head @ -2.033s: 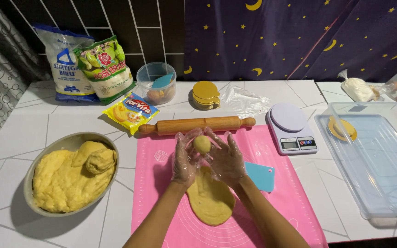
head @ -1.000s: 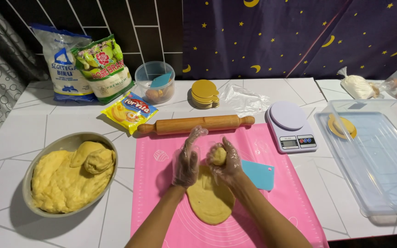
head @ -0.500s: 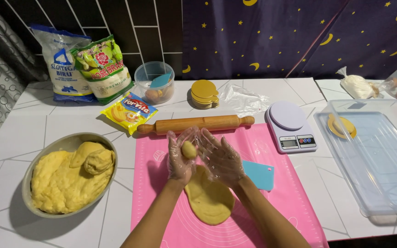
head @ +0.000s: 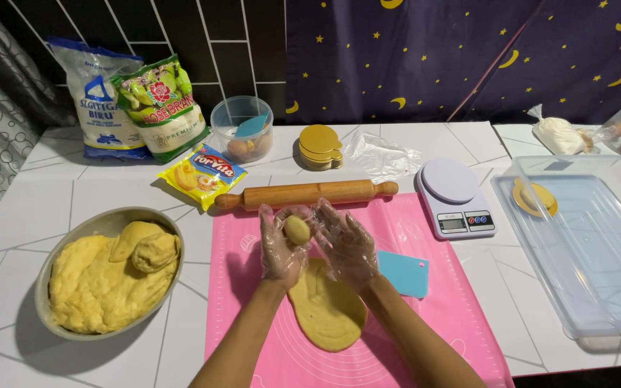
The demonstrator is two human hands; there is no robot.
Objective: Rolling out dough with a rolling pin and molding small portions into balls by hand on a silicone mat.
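A second ago the dough ball sat in the right hand; now it lies on the left palm, and the right hand stands open beside it, fingers spread and just touching. The ball is being rolled between gloved palms, so shaping looks well along (it is nearly round, slightly egg-shaped, long axis pointing away toward the rolling pin). The left hand cups it loosely, above the flat dough on the pink mat.
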